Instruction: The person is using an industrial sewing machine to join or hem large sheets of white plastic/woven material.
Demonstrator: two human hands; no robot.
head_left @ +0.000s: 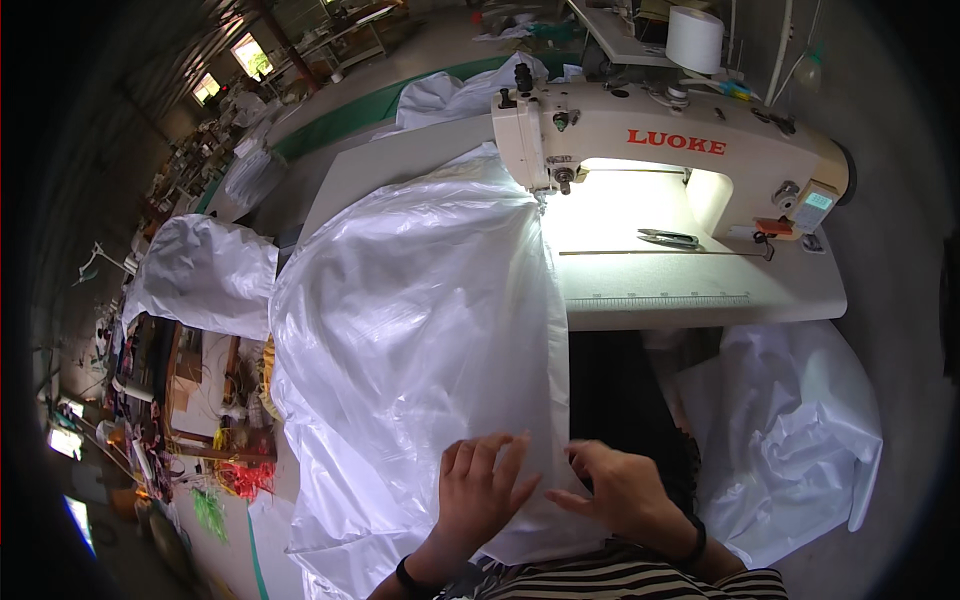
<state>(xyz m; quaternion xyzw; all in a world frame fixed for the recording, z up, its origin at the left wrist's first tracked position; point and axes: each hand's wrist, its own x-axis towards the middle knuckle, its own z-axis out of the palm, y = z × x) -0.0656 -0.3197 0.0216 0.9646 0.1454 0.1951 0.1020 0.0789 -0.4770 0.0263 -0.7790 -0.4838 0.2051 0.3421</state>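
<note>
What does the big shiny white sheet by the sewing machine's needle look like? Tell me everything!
The white sheet looks thin, smooth and glossy, perhaps plastic or coated cloth, with soft wrinkles and bright shiny patches. Its top reaches the needle area of the sewing machine. It lies partly on the pale table, then drapes toward the person. Its left side curves outward; its right edge is straighter. The left hand and right hand are at its lower part; I can't tell whether they touch it.

Fabric left of snips
</note>
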